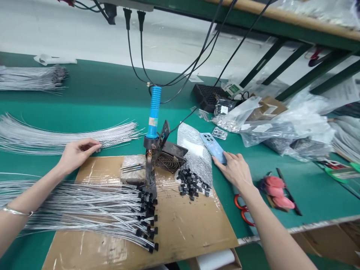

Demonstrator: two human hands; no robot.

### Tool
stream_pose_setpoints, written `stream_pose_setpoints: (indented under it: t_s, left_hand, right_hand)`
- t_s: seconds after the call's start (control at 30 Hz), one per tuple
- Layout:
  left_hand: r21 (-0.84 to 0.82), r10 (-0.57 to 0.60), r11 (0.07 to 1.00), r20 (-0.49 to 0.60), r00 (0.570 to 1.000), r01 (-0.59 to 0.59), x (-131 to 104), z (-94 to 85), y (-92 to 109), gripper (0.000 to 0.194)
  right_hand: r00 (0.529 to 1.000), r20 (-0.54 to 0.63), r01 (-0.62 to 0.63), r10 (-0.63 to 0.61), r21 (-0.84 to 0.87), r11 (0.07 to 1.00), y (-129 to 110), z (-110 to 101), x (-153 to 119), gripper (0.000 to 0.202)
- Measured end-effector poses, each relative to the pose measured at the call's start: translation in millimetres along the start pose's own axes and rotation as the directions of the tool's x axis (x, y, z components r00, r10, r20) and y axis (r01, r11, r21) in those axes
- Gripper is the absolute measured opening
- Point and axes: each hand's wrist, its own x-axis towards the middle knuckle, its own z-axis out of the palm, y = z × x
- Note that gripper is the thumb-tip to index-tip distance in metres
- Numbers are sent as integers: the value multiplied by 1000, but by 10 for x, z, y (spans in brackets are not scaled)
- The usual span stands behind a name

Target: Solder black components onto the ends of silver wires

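1. Phone is right under the right hand's fingertips; can't tell if it's clamped.
2. Loose wires lie just past the left hand, fingertips together, can't tell on what.
3. Looks like a phone-handling step; lifting it would call for a fuller grip, imo.

A head-worn camera looks forward and down over the desk, from above and behind the left grip and the right grip, near enough that both forearms stretch away from the lens; beyond the grips, the slightly tilted view takes in the wall and, higher, a green-framed shelf.
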Motion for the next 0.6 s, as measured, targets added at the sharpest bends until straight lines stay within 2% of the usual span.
stream_pose_setpoints:
  t_s: [0.23, 0.37, 0.47, 0.6]
  left_hand:
    - [148, 48, 988, -40, 998, -42, -25, 10, 101, 28]
    - [197, 39, 980, -41, 998, -30, -35, 10, 105, 28]
    - [207, 4, 978, -14, 1000, -1, -38, -3, 64, 33]
    - [214, -40, 976, 25, 999, 34, -26, -29, 6, 43]
  right_hand:
    - [996, 80, -45, 40, 64, 997, -86, -134, -22, 33]
    - [984, 138, -139, 113, 190, 972, 21, -197, 38, 28]
    - [958, 177, -273, 227, 308, 912, 219, -256, 121, 27]
    - [909, 216, -417, 357, 502, 758, 490, -315, 245, 27]
